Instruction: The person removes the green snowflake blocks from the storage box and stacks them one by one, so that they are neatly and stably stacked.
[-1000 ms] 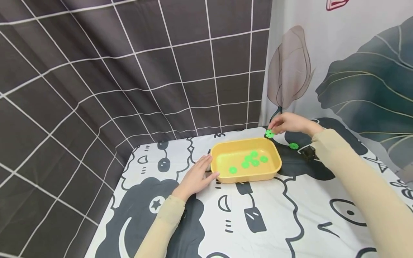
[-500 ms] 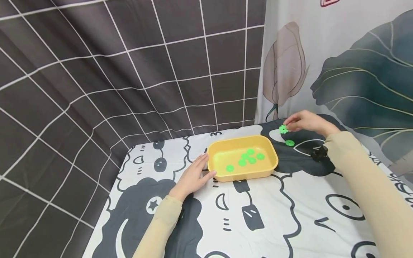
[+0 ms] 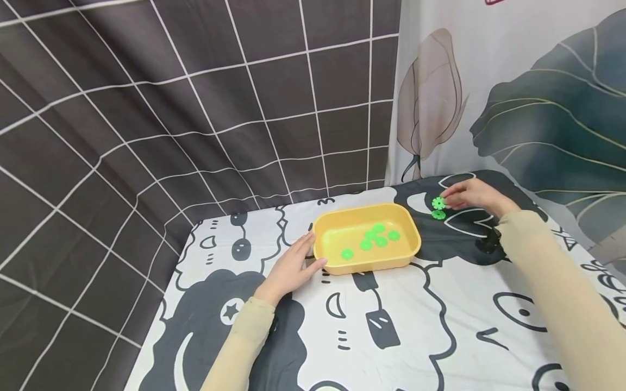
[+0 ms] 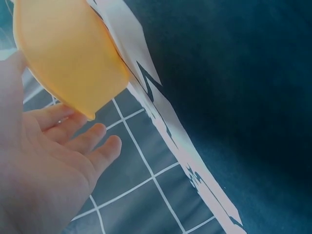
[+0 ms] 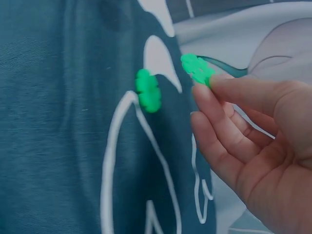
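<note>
In the head view, a yellow plastic basin [image 3: 368,266] stands mid-table with several green notched discs [image 3: 380,241] lying in it. At its left end, my left hand [image 3: 289,271] touches the rim with extended fingers and a spread thumb; the left wrist view shows the basin's wall [image 4: 68,58] against those fingers. Right of the basin, my right hand [image 3: 471,195] pinches one green snowflake disc [image 5: 197,69] between thumb and fingertips. Another green snowflake disc [image 5: 148,91] lies on the dark patch of the cloth, close beneath the held one.
A black-and-white cartoon cloth [image 3: 362,358] covers the table. Behind it hangs a dark grid-patterned curtain [image 3: 274,136], and at the back right a pale curtain [image 3: 435,92] with leaf prints. Something small and black [image 3: 488,241] shows under the right wrist.
My right hand has moved right, away from the basin's back corner, then slightly down toward the disc on the cloth, still pinching its disc. The left hand keeps its place on the basin.
</note>
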Tool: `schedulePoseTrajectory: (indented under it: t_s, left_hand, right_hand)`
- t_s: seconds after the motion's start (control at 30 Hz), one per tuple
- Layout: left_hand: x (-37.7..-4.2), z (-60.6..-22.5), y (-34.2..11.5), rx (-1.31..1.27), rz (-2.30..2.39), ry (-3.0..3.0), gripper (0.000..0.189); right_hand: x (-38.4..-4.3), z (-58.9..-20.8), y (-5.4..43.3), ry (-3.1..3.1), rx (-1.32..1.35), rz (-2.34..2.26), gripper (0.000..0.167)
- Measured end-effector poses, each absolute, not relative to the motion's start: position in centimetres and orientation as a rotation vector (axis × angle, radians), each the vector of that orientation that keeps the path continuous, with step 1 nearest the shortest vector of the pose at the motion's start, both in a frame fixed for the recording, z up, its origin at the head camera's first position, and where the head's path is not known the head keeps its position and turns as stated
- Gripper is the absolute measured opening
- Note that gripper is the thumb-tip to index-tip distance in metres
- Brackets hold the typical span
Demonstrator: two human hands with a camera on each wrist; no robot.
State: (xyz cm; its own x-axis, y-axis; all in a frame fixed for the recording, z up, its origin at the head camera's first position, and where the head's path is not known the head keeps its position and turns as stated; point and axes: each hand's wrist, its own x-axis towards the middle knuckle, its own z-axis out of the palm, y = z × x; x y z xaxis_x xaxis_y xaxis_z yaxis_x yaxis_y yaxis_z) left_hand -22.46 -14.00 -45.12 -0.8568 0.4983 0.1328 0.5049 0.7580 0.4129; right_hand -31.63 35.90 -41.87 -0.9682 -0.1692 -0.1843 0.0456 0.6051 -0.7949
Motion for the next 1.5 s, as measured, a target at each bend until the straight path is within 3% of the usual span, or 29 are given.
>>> schedulePoseTrajectory:
  t_s: [0.67,1.5]
  left_hand:
    - [-22.6,-45.2,-14.1,-0.826,-0.705,-2.919,0.083]
    - [-22.6,-45.4,-13.9,-0.819,-0.732,-2.937,0.082]
  right_hand:
    - [-31.6,-44.7,35.4,2.564,0.043,-1.347,0.038]
    - [-31.2,-45.7,35.8,2.642,-0.003,-1.277,0.034]
